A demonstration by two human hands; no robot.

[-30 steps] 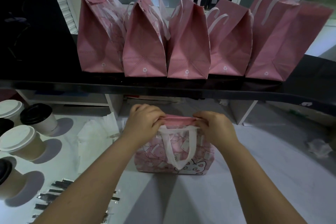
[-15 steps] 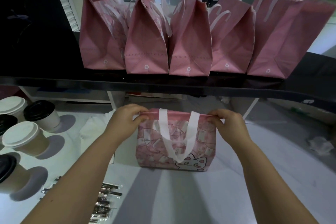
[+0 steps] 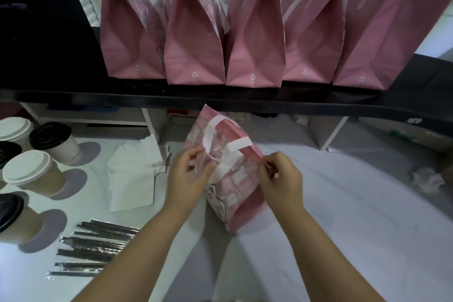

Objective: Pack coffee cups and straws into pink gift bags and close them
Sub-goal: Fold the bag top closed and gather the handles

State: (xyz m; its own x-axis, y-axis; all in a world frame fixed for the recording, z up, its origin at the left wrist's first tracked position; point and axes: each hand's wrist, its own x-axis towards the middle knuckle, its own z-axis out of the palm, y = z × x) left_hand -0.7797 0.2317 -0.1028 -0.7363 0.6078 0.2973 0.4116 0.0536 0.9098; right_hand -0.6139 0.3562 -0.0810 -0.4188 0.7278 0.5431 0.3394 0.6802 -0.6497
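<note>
**Printed bag tipped between two hands on the bench**

The printed pink fabric gift bag [image 3: 245,203] stands on the white bench [image 3: 343,216]. It is turned corner-on to the person and leans over, with its top tilted away from them. Its white strap handles [image 3: 210,135] flop across the upper part, and the top edge seems pressed together into one line, though the blur makes that hard to be sure of.

The left hand [image 3: 186,179] is against the bag's left face. Its fingers [image 3: 203,170] curl in and grip the fabric beside the lower handle, with the thumb above them. The right hand [image 3: 282,181] is at the bag's right end. Thumb and forefinger are clamped together on the corner of the top edge, and the other fingers are tucked in behind.

Just left of the bag lies a loose stack of white paper napkins [image 3: 134,179]. Further left stand five paper coffee cups [image 3: 29,171], two with white lids and three with black. Left of the bag and nearer the person, a heap of foil-wrapped straws [image 3: 93,245] lies flat.

Beyond the bag and above it runs a black shelf [image 3: 245,100]. It carries five plain pink bags [image 3: 256,39] upright in a row, side by side, with their white handles up. Well to the right of the bag sits a scrap of crumpled white paper [image 3: 426,179].
</note>
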